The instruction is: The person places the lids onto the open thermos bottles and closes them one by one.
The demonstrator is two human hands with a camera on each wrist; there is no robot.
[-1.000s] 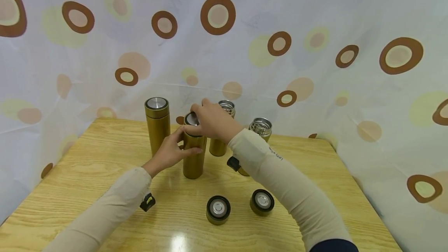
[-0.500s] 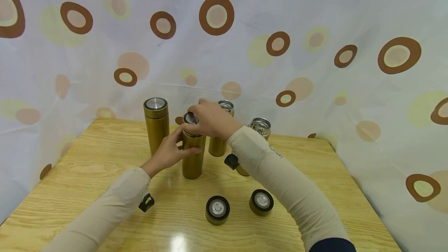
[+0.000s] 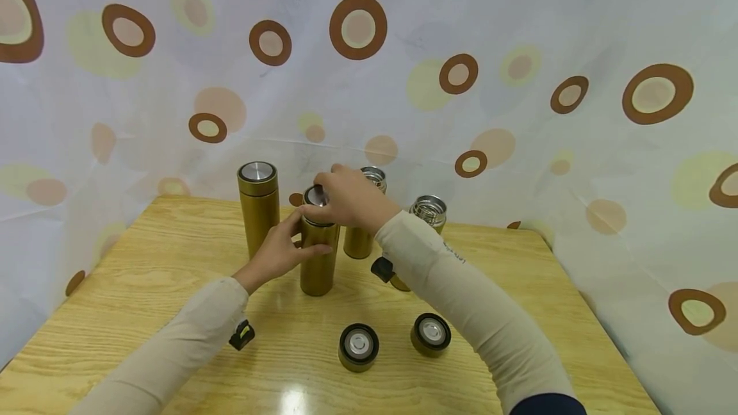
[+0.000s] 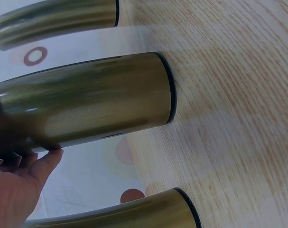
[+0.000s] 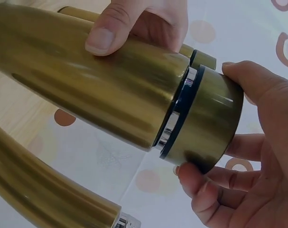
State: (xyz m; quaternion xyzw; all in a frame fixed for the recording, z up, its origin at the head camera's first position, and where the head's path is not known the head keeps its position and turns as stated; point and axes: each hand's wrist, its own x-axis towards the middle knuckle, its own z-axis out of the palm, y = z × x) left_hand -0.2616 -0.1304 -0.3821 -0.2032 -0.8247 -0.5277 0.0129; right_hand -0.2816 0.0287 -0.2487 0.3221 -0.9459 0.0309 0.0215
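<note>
A gold thermos flask point(image 3: 317, 271) stands upright on the table, and my left hand point(image 3: 279, 252) grips its upper body. In the left wrist view, the fingers of the left hand point(image 4: 15, 194) lie against the flask's side and its dark-rimmed base is on the wood. My right hand point(image 3: 348, 197) holds the flask's lid point(image 5: 210, 118) from above, thumb and fingertips around its edge. Between lid and body, the right wrist view shows a narrow gap with a silver neck and a dark band.
A taller-looking capped flask point(image 3: 259, 216) stands left. Behind and right are two flasks without lids, one farther back point(image 3: 359, 243) and one point(image 3: 429, 213) partly hidden by the right sleeve. Two loose lids point(image 3: 359, 348) point(image 3: 431, 335) lie underside up near the front. A patterned curtain point(image 3: 403, 114) borders the table's back.
</note>
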